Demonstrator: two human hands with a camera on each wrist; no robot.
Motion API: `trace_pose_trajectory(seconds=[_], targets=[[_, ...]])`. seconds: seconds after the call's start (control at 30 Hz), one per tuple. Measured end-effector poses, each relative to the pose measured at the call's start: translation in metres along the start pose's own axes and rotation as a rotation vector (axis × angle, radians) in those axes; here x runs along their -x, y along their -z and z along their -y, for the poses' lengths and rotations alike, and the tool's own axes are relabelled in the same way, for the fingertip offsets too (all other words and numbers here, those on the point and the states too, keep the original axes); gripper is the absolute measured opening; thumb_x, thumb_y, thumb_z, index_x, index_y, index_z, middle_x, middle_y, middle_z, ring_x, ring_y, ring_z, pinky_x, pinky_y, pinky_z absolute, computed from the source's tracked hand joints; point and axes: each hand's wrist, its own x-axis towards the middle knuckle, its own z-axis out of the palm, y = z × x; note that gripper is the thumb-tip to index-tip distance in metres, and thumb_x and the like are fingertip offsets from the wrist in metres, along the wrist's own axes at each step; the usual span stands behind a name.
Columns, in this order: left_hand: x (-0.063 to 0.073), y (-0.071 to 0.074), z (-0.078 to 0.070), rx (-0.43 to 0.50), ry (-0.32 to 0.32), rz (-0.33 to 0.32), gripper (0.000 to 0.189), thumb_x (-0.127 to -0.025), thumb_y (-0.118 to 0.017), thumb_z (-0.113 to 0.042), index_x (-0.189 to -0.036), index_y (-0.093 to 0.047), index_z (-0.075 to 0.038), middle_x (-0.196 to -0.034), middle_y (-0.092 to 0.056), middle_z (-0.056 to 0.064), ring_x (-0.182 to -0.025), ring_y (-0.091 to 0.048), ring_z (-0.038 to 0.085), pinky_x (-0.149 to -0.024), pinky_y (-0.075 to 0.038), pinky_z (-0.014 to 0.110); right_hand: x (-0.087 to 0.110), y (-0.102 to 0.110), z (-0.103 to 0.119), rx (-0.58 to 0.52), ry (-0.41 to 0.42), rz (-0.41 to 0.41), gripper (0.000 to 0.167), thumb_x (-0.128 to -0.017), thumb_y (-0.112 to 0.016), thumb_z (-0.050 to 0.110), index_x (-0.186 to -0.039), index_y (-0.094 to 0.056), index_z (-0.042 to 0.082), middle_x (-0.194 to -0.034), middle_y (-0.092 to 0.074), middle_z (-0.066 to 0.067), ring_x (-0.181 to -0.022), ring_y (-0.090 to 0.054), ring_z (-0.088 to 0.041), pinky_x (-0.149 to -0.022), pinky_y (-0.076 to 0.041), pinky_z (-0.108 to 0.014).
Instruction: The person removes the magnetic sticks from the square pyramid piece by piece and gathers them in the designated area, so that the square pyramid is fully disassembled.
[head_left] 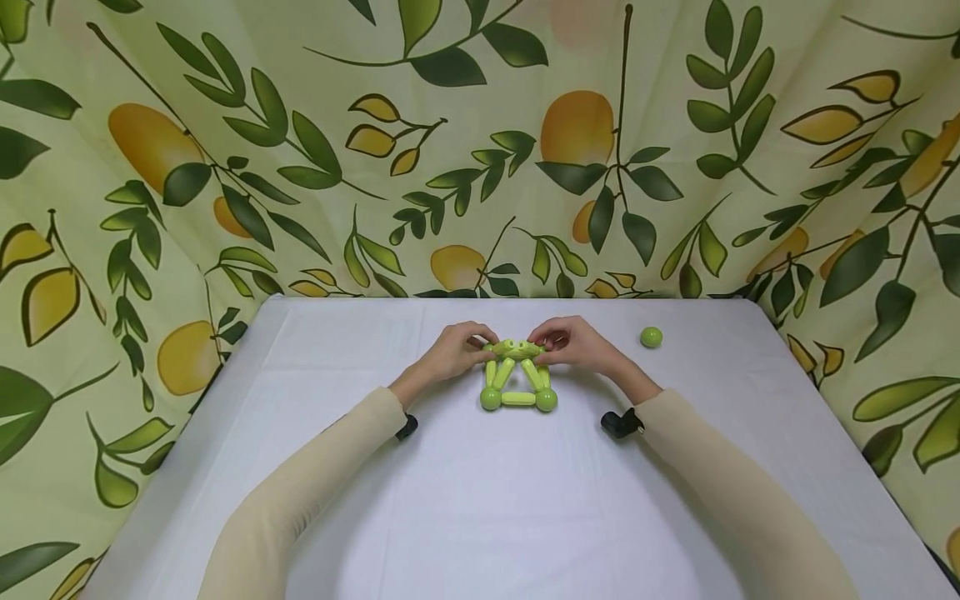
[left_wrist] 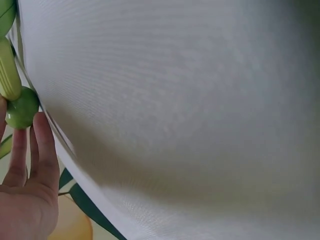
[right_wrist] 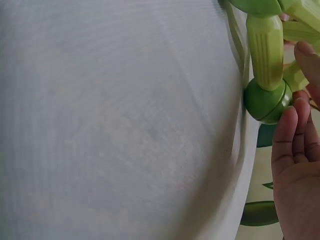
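Note:
A light-green frame of ribbed rods (head_left: 518, 399) joined by darker green balls (head_left: 546, 399) stands toward the far side of the table. Two slanted rods rise from its front balls, and two rod ends sit close together at the top. My left hand (head_left: 452, 352) grips the frame's far left corner; its fingertips hold a green ball (left_wrist: 22, 109) in the left wrist view. On the opposite corner, my right hand (head_left: 576, 343) pinches the frame. The right wrist view has those fingers under another green ball (right_wrist: 269, 102), with a ribbed rod (right_wrist: 266, 52) above it.
One loose green ball (head_left: 651, 337) lies to the right of the frame, near the table's far edge. A white cloth covers the table (head_left: 517, 508). Behind it hangs a curtain (head_left: 480, 108) printed with leaves and fruit. Black wrist cameras (head_left: 621, 424) hang below both sleeves.

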Motion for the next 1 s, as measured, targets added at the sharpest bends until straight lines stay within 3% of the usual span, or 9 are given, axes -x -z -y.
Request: trace_pose_trajectory(seconds=[0.1,0.23,0.47,0.77,1.0], targets=[[-0.001,0.000,0.001,0.004,-0.012,0.005,0.019,-0.091,-0.078,-0.007,-0.110,-0.075,-0.007,-0.113,-0.069,0.005,-0.105,-0.068,0.026,-0.092,-0.053,0.030,-0.005,-0.002,-0.018,0.012,-0.008,-0.002,0.031,-0.080,-0.085,-0.005,-0.109,-0.073,-0.005,-0.093,-0.068,-0.016,-0.085,-0.057,-0.038,-0.069,-0.050,-0.025],[-0.001,0.001,0.001,0.004,-0.016,0.016,0.019,-0.091,-0.078,-0.007,-0.110,-0.075,-0.007,-0.112,-0.069,0.005,-0.105,-0.067,0.026,-0.092,-0.052,0.030,-0.008,-0.003,-0.023,0.023,-0.011,-0.013,0.030,-0.080,-0.087,0.000,-0.107,-0.075,0.000,-0.090,-0.067,-0.009,-0.083,-0.057,-0.030,-0.070,-0.049,-0.025],[-0.002,0.002,0.001,-0.005,-0.016,0.027,0.019,-0.091,-0.078,-0.008,-0.110,-0.074,-0.006,-0.111,-0.069,0.006,-0.104,-0.068,0.026,-0.091,-0.052,0.030,-0.010,-0.005,-0.023,0.086,0.012,-0.018,0.022,-0.082,-0.085,0.001,-0.100,-0.075,0.005,-0.086,-0.065,-0.002,-0.080,-0.057,-0.021,-0.070,-0.050,-0.027],[-0.002,0.001,0.003,-0.020,-0.060,0.041,0.024,-0.093,-0.076,-0.007,-0.116,-0.074,-0.006,-0.115,-0.068,0.008,-0.108,-0.065,0.028,-0.094,-0.052,0.033,-0.008,-0.004,-0.021,0.113,0.000,-0.022,0.023,-0.083,-0.084,0.001,-0.104,-0.074,0.003,-0.085,-0.063,-0.002,-0.080,-0.057,-0.021,-0.071,-0.051,-0.028],[-0.001,0.001,0.002,-0.052,-0.055,0.041,0.023,-0.093,-0.076,-0.010,-0.116,-0.074,-0.006,-0.114,-0.068,0.007,-0.108,-0.065,0.028,-0.094,-0.052,0.033,-0.006,-0.002,-0.018,0.120,-0.001,-0.028,0.022,-0.084,-0.083,0.002,-0.104,-0.073,0.001,-0.083,-0.063,-0.002,-0.078,-0.057,-0.021,-0.069,-0.050,-0.028]])
